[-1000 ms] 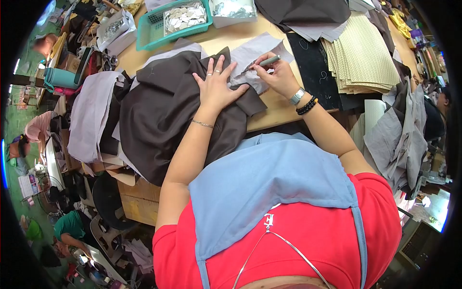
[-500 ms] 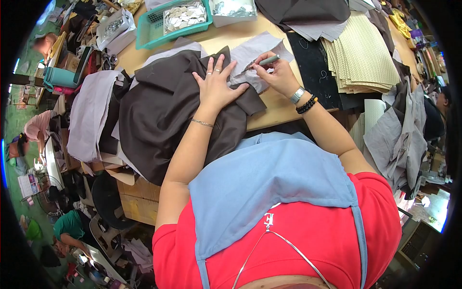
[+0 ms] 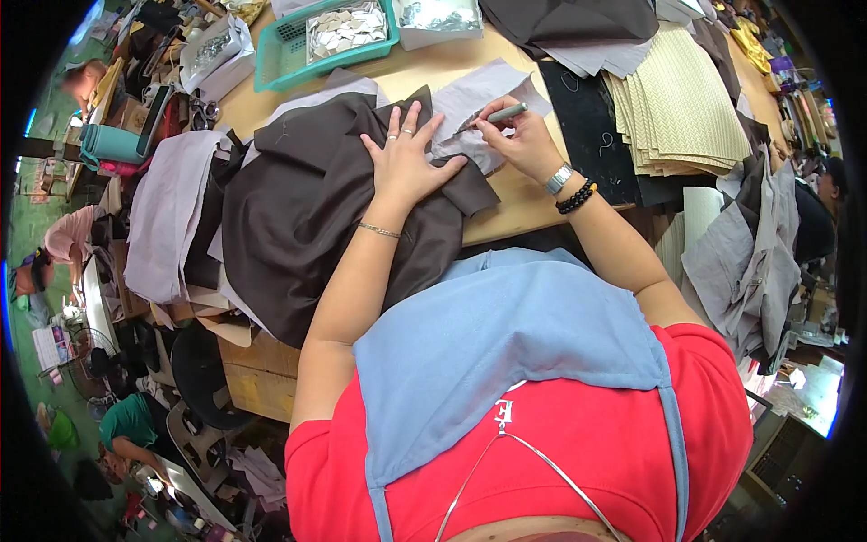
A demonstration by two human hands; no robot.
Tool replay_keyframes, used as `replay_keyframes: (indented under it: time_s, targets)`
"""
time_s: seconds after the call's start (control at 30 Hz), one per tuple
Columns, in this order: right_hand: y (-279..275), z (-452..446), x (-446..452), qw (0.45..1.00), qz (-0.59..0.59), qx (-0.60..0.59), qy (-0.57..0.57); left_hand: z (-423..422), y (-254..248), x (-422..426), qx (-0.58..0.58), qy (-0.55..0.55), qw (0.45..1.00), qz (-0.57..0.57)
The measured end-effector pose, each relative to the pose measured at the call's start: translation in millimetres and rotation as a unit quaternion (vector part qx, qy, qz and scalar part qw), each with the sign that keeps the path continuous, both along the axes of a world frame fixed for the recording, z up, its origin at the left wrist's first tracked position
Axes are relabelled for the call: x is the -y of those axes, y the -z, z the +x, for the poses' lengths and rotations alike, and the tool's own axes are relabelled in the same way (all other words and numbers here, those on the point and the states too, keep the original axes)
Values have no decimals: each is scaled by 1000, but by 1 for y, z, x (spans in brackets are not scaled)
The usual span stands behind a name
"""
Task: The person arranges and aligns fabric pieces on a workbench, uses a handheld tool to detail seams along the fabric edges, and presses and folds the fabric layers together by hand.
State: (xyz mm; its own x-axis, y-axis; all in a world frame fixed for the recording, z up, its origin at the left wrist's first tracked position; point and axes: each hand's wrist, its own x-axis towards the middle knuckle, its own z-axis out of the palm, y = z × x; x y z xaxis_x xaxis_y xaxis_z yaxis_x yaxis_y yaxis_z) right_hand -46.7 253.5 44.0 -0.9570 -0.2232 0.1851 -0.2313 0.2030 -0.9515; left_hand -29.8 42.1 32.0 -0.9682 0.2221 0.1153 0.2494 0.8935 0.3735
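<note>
My left hand [image 3: 412, 161] lies flat with fingers spread on a large dark brown piece of fabric [image 3: 307, 199], which is bunched in folds over the table. In my right hand [image 3: 515, 140] is a grey-green pen [image 3: 506, 113], gripped between thumb and fingers. Its tip points left and down, close to the edge where the dark fabric meets a pale lilac-grey piece of fabric [image 3: 479, 86]. Whether the tip touches the cloth I cannot tell.
A teal basket [image 3: 271, 63] with small pale pieces stands behind, beside a white box [image 3: 438, 38]. To the right are a black strip [image 3: 591, 135] and stacked cream textured sheets [image 3: 673, 99]. Folded lilac fabric [image 3: 172, 212] hangs at left, near scissors [image 3: 204, 113]. People sit farther left.
Almost nothing differs. The pen and my right hand have shifted very slightly, while my left hand stays in place on the dark fabric.
</note>
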Motion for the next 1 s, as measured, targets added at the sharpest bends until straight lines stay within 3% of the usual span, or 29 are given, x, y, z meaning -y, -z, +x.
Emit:
replay_keyframes:
  time_s: [0.3,0.4,0.5,0.8,1.0]
  targets:
    - [8,-2,2,999,-39,21,-3,0,1,1,-7,3,1000,-1]
    - [15,-4,4,997,-49,64,6,-1,1,1,-7,3,1000,1]
    - [13,-3,8,976,-132,171,-5,0,1,1,-6,3,1000,2]
    - [-3,-12,10,943,-123,308,18,0,4,1,-13,4,1000,-2]
    - [12,-12,14,961,-121,248,-36,-2,6,1,-15,-2,1000,-15]
